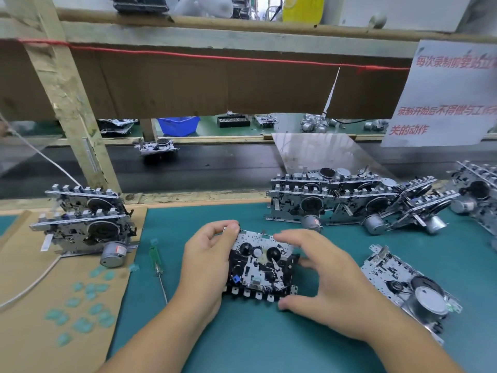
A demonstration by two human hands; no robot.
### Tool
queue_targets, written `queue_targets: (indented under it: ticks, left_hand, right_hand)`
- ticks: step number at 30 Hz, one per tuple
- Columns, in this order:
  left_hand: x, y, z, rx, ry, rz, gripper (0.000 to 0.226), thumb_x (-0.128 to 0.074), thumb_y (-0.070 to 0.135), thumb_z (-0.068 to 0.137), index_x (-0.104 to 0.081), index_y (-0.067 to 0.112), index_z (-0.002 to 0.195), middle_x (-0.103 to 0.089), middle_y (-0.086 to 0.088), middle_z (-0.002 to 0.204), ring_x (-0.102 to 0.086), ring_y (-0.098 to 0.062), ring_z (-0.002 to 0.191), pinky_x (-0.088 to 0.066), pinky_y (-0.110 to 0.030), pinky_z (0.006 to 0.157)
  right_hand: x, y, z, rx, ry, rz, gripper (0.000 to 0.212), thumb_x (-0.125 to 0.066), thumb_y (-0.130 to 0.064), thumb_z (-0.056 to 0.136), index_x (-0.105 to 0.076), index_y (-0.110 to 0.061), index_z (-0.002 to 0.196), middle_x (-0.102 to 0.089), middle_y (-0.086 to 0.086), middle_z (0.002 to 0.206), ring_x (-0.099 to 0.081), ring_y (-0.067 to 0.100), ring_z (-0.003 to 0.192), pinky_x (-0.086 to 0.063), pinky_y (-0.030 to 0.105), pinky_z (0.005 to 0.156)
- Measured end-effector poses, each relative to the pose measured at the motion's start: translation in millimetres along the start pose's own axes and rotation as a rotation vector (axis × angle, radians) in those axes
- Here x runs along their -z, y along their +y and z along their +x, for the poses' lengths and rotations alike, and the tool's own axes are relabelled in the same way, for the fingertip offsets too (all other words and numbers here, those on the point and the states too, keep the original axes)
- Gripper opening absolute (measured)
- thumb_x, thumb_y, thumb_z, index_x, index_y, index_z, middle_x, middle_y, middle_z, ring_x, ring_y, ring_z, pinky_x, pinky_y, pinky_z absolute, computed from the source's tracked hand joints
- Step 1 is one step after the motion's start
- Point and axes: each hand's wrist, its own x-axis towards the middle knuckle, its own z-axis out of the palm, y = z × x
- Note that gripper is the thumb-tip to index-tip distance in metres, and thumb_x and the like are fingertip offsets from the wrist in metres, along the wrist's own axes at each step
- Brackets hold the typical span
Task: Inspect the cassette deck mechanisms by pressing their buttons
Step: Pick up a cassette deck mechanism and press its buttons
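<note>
At two o'clock a white paper sign (441, 95) hanging from the shelf bears red Chinese text, partly cut off: "每次录制前要站立", "录制开始后不得做与工作", "关的动作".

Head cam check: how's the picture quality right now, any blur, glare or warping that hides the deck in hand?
Head view: wide-angle warping bows the wooden shelf beam; the paper notice and right hand are slightly smeared; glare on the clear sheet; lighting even, with soft shadows; the held cassette deck mechanism reads clearly in the left hand.
</note>
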Motion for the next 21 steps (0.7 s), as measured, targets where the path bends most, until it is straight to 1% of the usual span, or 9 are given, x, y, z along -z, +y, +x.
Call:
queue_targets:
  ticks: [2,4,6,8,11,14,16,19,21]
  left_hand:
    - [-1.1,0.9,-0.3,0.016,0.009,-0.025,0.011,-0.067,0.016,0.098,-0.076,0.017,0.093,-0.077,-0.005,0.077,-0.072,-0.014,0.066,-0.057,-0.027,0.054]
    - [-0.9,-0.6,-0.6,0.015,0.013,-0.020,0.009,-0.067,0.015,0.098,-0.075,0.016,0.096,-0.076,-0.004,0.076,-0.071,-0.015,0.066,-0.057,-0.029,0.056]
    - [-1.0,-1.2,-1.4,0.011,0.010,-0.013,0.010,-0.067,0.016,0.098,-0.076,0.018,0.094,-0.075,-0.004,0.077,-0.069,-0.015,0.067,-0.057,-0.033,0.062]
    - [-1.3,0.1,-2.8,0.006,0.010,-0.006,0.015,-0.067,0.016,0.098,-0.076,0.021,0.088,-0.075,-0.004,0.076,-0.069,-0.015,0.067,-0.057,-0.034,0.064]
    - [-1.3,0.0,-3.3,-0.010,0.006,-0.005,0.020,-0.067,0.015,0.098,-0.077,0.023,0.083,-0.074,-0.002,0.074,-0.068,-0.013,0.065,-0.057,-0.031,0.060]
    - [-1.6,2.1,-3.2,-0.027,0.006,0.018,0.019,-0.068,0.017,0.096,-0.077,0.025,0.082,-0.071,0.004,0.075,-0.067,-0.014,0.072,-0.056,-0.038,0.072]
    - [-1.2,5.1,-5.4,-0.055,-0.052,0.036,0.006,-0.074,0.030,0.089,-0.075,0.026,0.083,-0.069,0.002,0.076,-0.066,-0.018,0.075,-0.054,-0.044,0.077]
    - [0.0,7.1,-9.0,-0.089,-0.194,0.228,0.030,-0.079,0.052,0.068,-0.070,0.038,0.093,-0.068,0.002,0.070,-0.067,-0.018,0.065,-0.053,-0.036,0.062]
    - [-0.8,6.5,-9.7,-0.099,-0.210,0.287,0.023,-0.076,0.040,0.073,-0.068,0.042,0.095,-0.068,0.001,0.066,-0.061,-0.020,0.059,-0.047,-0.033,0.056]
  right_hand:
    - [-0.5,0.4,0.0,0.008,0.011,-0.002,0.089,-0.086,-0.046,0.065,-0.038,-0.053,0.140,-0.036,-0.030,0.145,-0.036,0.000,0.140,-0.044,0.033,0.109]
    - [-1.8,0.4,-0.2,-0.010,-0.047,0.015,0.091,-0.085,-0.049,0.064,-0.036,-0.060,0.140,-0.024,-0.032,0.152,-0.027,-0.006,0.143,-0.036,0.026,0.113]
    - [-1.3,-0.3,0.8,-0.028,-0.074,0.022,0.081,-0.084,-0.053,0.064,-0.044,-0.061,0.134,-0.021,-0.033,0.154,-0.027,-0.012,0.141,-0.031,0.017,0.113]
    - [-0.3,-0.7,1.5,-0.042,-0.027,0.048,0.061,-0.085,-0.049,0.065,-0.059,-0.052,0.121,-0.033,-0.032,0.147,-0.035,-0.007,0.138,-0.037,0.022,0.112]
    - [0.0,-3.3,0.3,-0.070,0.013,0.092,0.048,-0.084,-0.045,0.069,-0.059,-0.044,0.109,-0.041,-0.034,0.138,-0.039,-0.002,0.137,-0.044,0.029,0.106]
    - [-0.4,-5.4,0.2,-0.057,-0.024,0.081,0.058,-0.083,-0.048,0.072,-0.056,-0.046,0.123,-0.038,-0.033,0.143,-0.037,-0.005,0.138,-0.039,0.021,0.106]
    - [0.1,-5.3,0.3,-0.058,0.002,0.096,0.035,-0.084,-0.040,0.073,-0.067,-0.037,0.103,-0.045,-0.028,0.141,-0.041,-0.005,0.136,-0.039,0.013,0.099]
    - [0.4,-7.3,-2.3,-0.057,0.042,0.088,0.019,-0.081,-0.038,0.072,-0.066,-0.028,0.079,-0.051,-0.025,0.137,-0.040,-0.007,0.137,-0.034,0.007,0.096]
    - [-3.7,-13.2,-3.9,-0.063,0.059,0.069,0.023,-0.076,-0.048,0.072,-0.065,-0.030,0.080,-0.047,-0.023,0.139,-0.034,-0.008,0.140,-0.028,0.005,0.100]
